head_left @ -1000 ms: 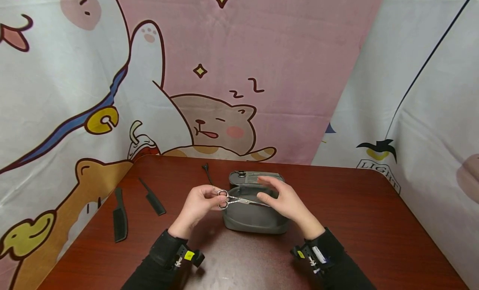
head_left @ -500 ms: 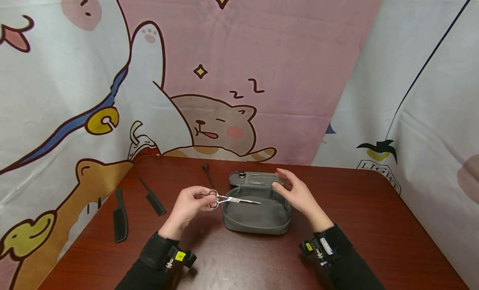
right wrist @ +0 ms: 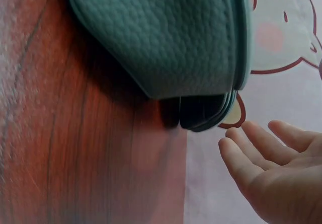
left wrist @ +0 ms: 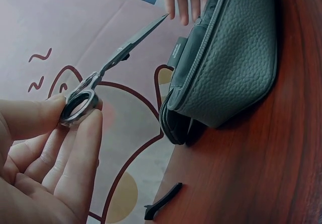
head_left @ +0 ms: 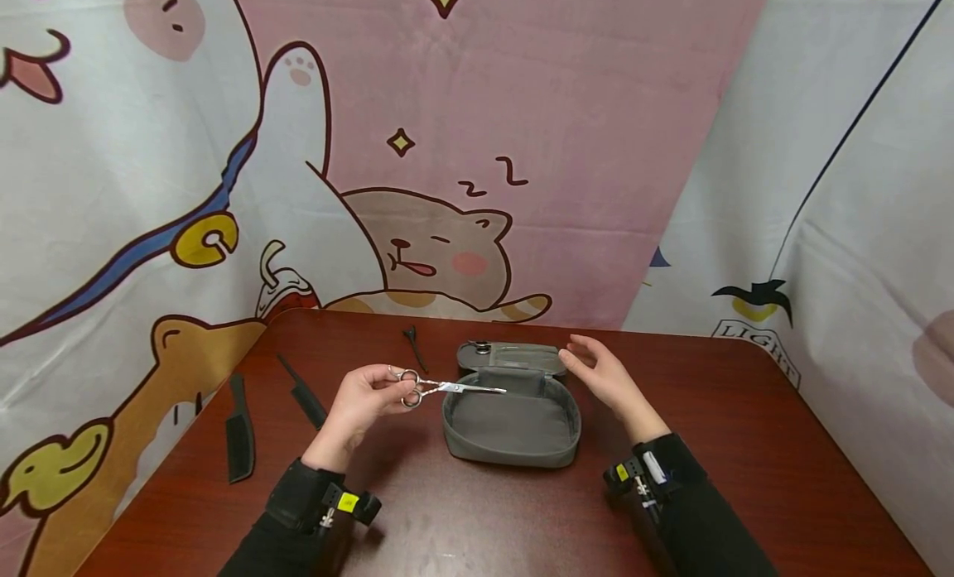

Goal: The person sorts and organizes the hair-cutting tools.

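Note:
Silver scissors (head_left: 452, 387) are pinched by their finger rings between the thumb and fingers of my left hand (head_left: 367, 401). Their blades are together and point right, over the left part of an unzipped grey zip case (head_left: 514, 453). In the left wrist view the scissors (left wrist: 108, 65) show up close, with the thumb at one ring. The case's lid (head_left: 514, 355) lies folded back behind it. My right hand (head_left: 605, 378) is beside the case's back right corner, fingers loosely extended and holding nothing. The right wrist view shows that hand (right wrist: 282, 168) apart from the pebbled case (right wrist: 166, 38).
Two dark combs lie at the left of the brown table (head_left: 477, 527): a wide-ended comb (head_left: 239, 444) and a slimmer comb (head_left: 301, 391) partly behind the left hand. A small dark forked piece (head_left: 414, 345) lies left of the lid. A printed cloth (head_left: 581, 146) hangs behind the table.
My left hand has moved left with the scissors, drawing the blades back from the case's right side. My right hand has moved right, away from the scissors' tips and off the case.

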`<control>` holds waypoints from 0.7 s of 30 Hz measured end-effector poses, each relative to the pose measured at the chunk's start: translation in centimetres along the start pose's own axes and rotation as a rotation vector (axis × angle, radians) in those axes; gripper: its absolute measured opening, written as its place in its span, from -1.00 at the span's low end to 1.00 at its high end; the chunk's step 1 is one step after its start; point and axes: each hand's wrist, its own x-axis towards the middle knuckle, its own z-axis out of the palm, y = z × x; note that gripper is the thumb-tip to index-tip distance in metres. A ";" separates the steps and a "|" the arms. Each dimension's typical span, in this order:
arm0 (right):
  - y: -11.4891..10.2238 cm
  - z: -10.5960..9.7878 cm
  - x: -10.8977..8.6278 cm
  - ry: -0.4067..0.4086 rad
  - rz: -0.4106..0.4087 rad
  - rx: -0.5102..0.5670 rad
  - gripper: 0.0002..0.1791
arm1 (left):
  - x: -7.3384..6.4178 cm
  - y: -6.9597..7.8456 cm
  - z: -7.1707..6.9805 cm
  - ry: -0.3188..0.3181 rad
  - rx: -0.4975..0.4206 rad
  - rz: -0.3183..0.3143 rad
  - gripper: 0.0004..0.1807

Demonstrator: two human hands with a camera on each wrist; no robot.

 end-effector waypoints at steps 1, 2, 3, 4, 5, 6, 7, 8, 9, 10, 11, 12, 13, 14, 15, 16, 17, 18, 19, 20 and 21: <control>0.1 -0.1 0.1 0.003 0.016 0.001 -0.23 | 0.0 0.0 -0.1 0.001 -0.004 -0.006 -0.87; 0.2 -0.1 0.3 0.007 0.029 0.001 -0.22 | 0.0 0.0 -0.2 0.001 -0.005 -0.012 -0.86; 0.3 -0.2 0.4 0.008 0.039 0.004 -0.22 | 0.0 0.0 -0.2 0.002 -0.006 -0.016 -0.86; 0.5 -0.3 0.5 0.008 0.049 0.018 -0.21 | 0.1 0.0 -0.3 0.004 -0.007 -0.018 -0.85; 0.6 -0.3 0.7 0.006 0.057 0.033 -0.20 | 0.1 0.0 -0.3 0.006 -0.009 -0.021 -0.84; 0.6 -0.3 0.8 0.005 0.068 0.056 -0.20 | 0.1 0.1 -0.4 0.010 -0.011 -0.023 -0.83; 0.7 -0.3 1.0 0.003 0.076 0.081 -0.20 | 0.1 0.1 -0.4 0.013 -0.013 -0.026 -0.82; 0.8 -0.3 1.1 0.000 0.084 0.107 -0.19 | 0.2 0.1 -0.4 0.017 -0.018 -0.028 -0.82; 0.9 -0.3 1.2 -0.005 0.092 0.136 -0.19 | 0.2 0.1 -0.5 0.019 -0.023 -0.029 -0.81; 1.0 -0.3 1.3 -0.008 0.101 0.165 -0.18 | 0.2 0.1 -0.5 0.021 -0.029 -0.030 -0.82; 1.1 -0.3 1.4 -0.011 0.107 0.183 -0.18 | 0.3 0.0 -0.5 0.022 -0.034 -0.031 -0.82; 1.1 -0.3 1.4 -0.014 0.113 0.202 -0.19 | 0.3 0.0 -0.5 0.021 -0.039 -0.033 -0.82; 1.2 -0.2 1.5 -0.018 0.117 0.217 -0.19 | 0.4 -0.1 -0.5 0.020 -0.042 -0.034 -0.82; 1.3 -0.2 1.5 -0.022 0.120 0.226 -0.19 | 0.4 -0.1 -0.6 0.018 -0.048 -0.035 -0.81; 1.4 -0.1 1.6 -0.026 0.124 0.240 -0.19 | 0.5 -0.2 -0.6 0.015 -0.051 -0.036 -0.81; 1.5 -0.1 1.7 -0.029 0.131 0.253 -0.20 | 0.5 -0.3 -0.6 0.012 -0.054 -0.037 -0.81; 1.6 0.0 1.8 -0.030 0.139 0.262 -0.21 | 0.6 -0.4 -0.6 0.009 -0.059 -0.039 -0.81; 1.8 0.0 1.8 -0.032 0.148 0.273 -0.21 | 0.7 -0.5 -0.6 0.006 -0.064 -0.040 -0.81; 1.9 0.1 1.9 -0.033 0.158 0.281 -0.22 | 0.7 -0.6 -0.6 0.004 -0.068 -0.040 -0.82; 2.0 0.2 2.0 -0.037 0.167 0.287 -0.22 | 0.8 -0.6 -0.6 0.001 -0.073 -0.041 -0.83; 2.1 0.3 2.1 -0.040 0.180 0.302 -0.22 | 0.8 -0.7 -0.7 0.000 -0.078 -0.042 -0.84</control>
